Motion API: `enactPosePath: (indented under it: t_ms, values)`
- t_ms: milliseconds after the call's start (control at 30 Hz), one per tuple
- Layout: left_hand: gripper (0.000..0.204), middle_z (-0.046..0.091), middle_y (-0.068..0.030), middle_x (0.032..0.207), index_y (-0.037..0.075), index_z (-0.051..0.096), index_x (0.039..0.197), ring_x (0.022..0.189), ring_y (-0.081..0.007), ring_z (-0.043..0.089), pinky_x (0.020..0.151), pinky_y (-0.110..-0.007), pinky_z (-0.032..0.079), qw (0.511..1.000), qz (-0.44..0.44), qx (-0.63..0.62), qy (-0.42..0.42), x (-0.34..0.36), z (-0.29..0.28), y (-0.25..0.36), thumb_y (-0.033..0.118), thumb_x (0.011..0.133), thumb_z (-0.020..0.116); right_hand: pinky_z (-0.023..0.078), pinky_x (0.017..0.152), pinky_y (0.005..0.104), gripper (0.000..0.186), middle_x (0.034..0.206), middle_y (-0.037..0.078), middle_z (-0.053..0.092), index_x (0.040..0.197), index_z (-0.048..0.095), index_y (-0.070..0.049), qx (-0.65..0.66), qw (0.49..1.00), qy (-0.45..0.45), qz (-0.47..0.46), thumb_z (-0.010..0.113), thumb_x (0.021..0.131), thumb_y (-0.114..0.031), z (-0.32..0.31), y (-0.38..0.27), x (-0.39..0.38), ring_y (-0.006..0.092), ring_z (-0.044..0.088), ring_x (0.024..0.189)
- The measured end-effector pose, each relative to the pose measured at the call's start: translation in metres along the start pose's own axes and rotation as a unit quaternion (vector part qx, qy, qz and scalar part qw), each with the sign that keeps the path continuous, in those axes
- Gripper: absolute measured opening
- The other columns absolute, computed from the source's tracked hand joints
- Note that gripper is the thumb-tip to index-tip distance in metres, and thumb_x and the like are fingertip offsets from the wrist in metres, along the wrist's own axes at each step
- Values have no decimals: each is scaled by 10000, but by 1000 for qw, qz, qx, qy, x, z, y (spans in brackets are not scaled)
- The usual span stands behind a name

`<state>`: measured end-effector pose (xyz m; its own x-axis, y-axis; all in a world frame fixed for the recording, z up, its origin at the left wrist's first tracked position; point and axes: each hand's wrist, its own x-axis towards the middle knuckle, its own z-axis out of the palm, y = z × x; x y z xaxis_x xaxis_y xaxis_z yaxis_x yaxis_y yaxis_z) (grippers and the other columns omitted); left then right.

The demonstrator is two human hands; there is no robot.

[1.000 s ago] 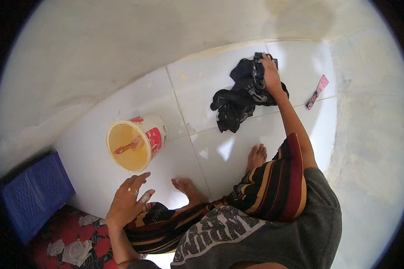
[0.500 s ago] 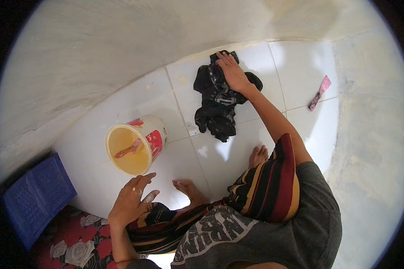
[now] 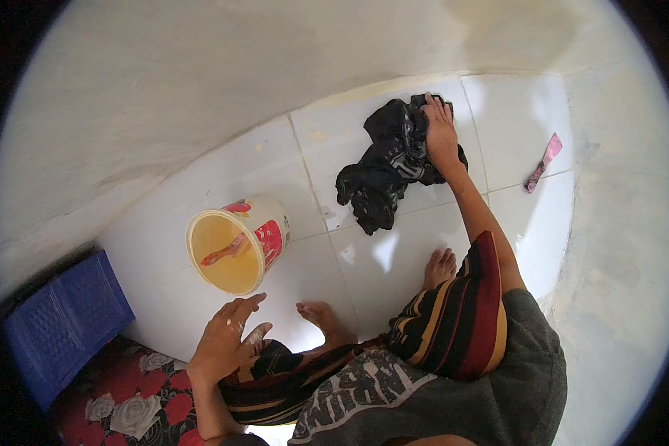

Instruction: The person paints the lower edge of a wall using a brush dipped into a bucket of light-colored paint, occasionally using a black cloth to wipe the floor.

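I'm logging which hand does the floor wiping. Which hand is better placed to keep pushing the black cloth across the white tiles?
Right. The right hand already presses flat on the black cloth, arm stretched out. The left hand hangs open above the knee, nearer the bucket, far from the cloth.

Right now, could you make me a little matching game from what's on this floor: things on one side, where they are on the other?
Things:
1. black cloth
2. white bucket
3. pink scraper
4. blue crate

Places:
a. alone on the tiles, far right
b. under the right hand
c. far left, by the flowered mat
d. just beyond the left hand

Pairs: 1-b, 2-d, 3-a, 4-c
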<state>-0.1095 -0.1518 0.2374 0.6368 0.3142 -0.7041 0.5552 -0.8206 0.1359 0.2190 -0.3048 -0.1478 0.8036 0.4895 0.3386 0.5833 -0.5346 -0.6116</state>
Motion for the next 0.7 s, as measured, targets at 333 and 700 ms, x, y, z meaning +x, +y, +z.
enactPosePath:
  t_ms: [333, 700]
  values:
    - [456, 609, -166, 1072, 67, 507, 1259, 1014, -319, 588, 890, -420, 468, 999, 33, 3, -22, 1, -21, 13, 265, 869, 636, 197, 1143, 465, 358, 1423, 234, 345, 1186, 469, 23, 26, 983, -100, -152, 420, 835, -22, 65, -94, 27, 401, 286, 1345]
    - [456, 601, -176, 1031, 50, 502, 1257, 1004, -337, 574, 876, -430, 450, 1000, 24, 5, -15, -4, -17, 5, 288, 883, 610, 390, 978, 468, 339, 1126, 172, 562, 1173, 515, -54, 271, 901, -169, -292, 497, 840, -109, 60, -153, -61, 358, 516, 1089]
